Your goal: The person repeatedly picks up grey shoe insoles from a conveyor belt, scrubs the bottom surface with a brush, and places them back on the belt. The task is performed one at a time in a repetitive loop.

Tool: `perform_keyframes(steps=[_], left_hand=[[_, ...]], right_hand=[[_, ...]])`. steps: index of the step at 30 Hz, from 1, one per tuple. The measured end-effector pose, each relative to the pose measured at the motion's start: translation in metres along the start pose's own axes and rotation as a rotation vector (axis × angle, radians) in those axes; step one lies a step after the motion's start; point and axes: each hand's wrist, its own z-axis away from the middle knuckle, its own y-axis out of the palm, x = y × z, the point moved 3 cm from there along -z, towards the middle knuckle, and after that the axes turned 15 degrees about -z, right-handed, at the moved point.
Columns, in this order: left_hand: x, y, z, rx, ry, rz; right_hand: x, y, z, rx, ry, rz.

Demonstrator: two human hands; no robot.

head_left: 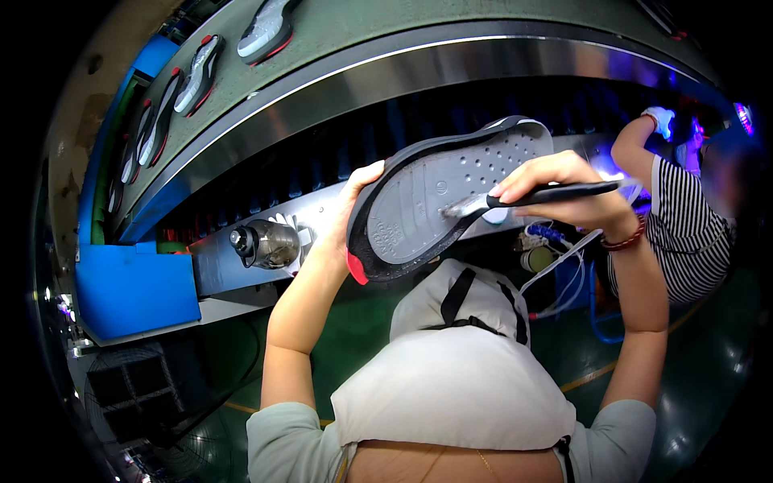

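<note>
Seemingly mid-brushing, remainder unclear, a shoe sole (403, 213) is being gripped by left hand (338, 219). At its three o'clock, brush (557, 194) is being pinched by right hand (576, 172).

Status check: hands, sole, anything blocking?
Left hand gripping the sole by its edge. Right hand holding brush, bristles seemingly on the sole's grey face. Sole tilted, above the bench. Nothing blocking the brush.

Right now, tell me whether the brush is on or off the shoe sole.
On, apparently: the brush in the right hand has its bristles spread against the grey face of the shoe sole.
</note>
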Motion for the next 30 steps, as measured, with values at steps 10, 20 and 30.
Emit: perform_keyframes(steps=[10,20,30], left_hand=[[-0.025,-0.083,-0.006,0.069,0.315,-0.04],[0.04,-0.029,-0.072,0.233,0.19,0.12],[0.048,-0.012,-0.075,0.261,0.227,0.195]], right_hand=[[0.07,0.027,0.008,-0.137,-0.254,-0.009],[-0.055,0.019,-0.013,-0.691,0.067,-0.44],[-0.059,0.018,-0.054,-0.864,-0.101,-0.173]])
